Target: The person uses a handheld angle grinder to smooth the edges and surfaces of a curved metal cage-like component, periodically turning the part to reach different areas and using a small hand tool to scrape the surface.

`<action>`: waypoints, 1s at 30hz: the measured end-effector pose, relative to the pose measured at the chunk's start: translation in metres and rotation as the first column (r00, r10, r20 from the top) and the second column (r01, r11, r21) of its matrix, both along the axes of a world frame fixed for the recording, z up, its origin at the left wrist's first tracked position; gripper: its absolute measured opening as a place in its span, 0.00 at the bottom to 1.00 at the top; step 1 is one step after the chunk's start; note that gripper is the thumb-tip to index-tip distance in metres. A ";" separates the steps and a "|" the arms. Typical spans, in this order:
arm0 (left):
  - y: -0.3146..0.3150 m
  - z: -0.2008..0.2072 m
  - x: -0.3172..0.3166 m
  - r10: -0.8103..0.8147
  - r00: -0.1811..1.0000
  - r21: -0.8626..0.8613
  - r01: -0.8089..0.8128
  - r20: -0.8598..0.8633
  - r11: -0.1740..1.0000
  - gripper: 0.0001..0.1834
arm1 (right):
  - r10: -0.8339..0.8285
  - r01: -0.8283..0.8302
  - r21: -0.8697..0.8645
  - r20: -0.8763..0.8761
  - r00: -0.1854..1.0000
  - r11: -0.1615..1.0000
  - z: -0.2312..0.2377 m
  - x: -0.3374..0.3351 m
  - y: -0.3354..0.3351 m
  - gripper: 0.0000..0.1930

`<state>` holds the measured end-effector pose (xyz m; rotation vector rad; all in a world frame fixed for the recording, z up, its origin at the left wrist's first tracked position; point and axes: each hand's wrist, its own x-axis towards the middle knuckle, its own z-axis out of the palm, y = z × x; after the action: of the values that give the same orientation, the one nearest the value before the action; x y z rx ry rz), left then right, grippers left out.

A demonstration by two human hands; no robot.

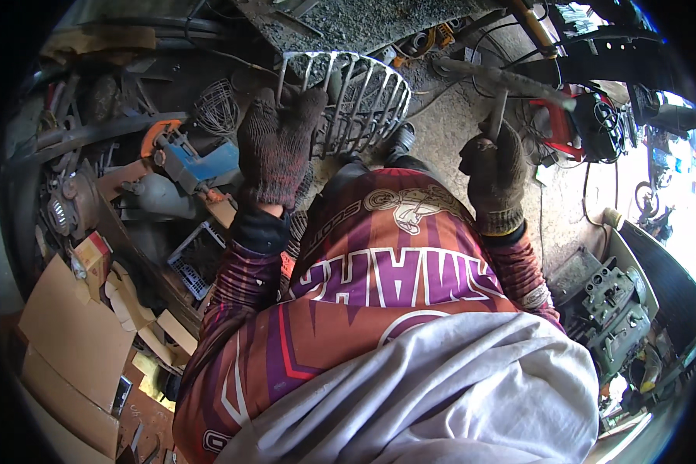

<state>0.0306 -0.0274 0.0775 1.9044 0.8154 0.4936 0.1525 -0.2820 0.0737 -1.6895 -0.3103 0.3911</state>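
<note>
My left hand [280, 147], in a dark knitted work glove, is closed on the left end of a curved metal grate [353, 60]. The grate has several parallel bars and a rounded right side, and it leans by the edge of a grit-covered workbench [363, 27]. On the right, my gloved right hand [496, 174] grips the handle of a hammer [510, 80]. Its long, narrow head lies crosswise above my fist, apart from the grate. The fingertips of my left hand are partly hidden behind the grate's bars.
To the left are a blue and orange clamp-like tool [197, 164], a wire basket [218, 108], a grey rounded tank [162, 195] and cardboard [73, 332]. A metal machine part [615, 301] stands at right. Cables cross the concrete floor [448, 124] near a red tool [558, 127].
</note>
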 end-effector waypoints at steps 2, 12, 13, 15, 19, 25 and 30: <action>0.007 -0.008 0.009 -0.013 0.997 -0.090 0.020 0.075 0.996 0.15 | 0.099 -0.096 -0.150 0.010 0.995 0.984 0.008 0.004 0.003 0.16; 0.040 -0.019 0.034 -0.039 0.994 0.095 0.049 -0.104 0.994 0.23 | 0.312 -0.165 -0.420 0.311 0.898 0.893 -0.009 0.032 0.054 0.11; 0.041 -0.018 0.035 -0.046 0.993 0.121 0.059 -0.105 0.991 0.23 | 0.351 -0.173 -0.449 0.352 0.867 0.877 -0.008 0.034 0.056 0.11; 0.042 -0.018 0.036 -0.036 0.993 0.186 0.057 -0.116 0.981 0.23 | 0.471 -0.173 -0.542 0.478 0.742 0.822 -0.004 0.037 0.060 0.11; 0.036 -0.012 0.037 0.024 0.980 0.266 0.030 -0.197 0.964 0.24 | 0.498 -0.170 -0.559 0.509 0.702 0.811 0.025 0.035 0.072 0.14; 0.036 -0.008 0.038 -0.005 0.987 0.380 0.066 -0.159 0.923 0.21 | 0.532 -0.170 -0.634 0.439 0.724 0.755 0.020 0.038 0.078 0.19; 0.034 -0.010 0.038 0.025 0.977 0.349 0.051 -0.210 0.936 0.21 | 0.506 -0.172 -0.580 0.483 0.715 0.796 0.031 0.042 0.084 0.19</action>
<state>0.0690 0.0066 0.0674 2.3246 0.8959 0.4570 0.1946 -0.1976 0.1045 -2.2592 -1.1296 0.1775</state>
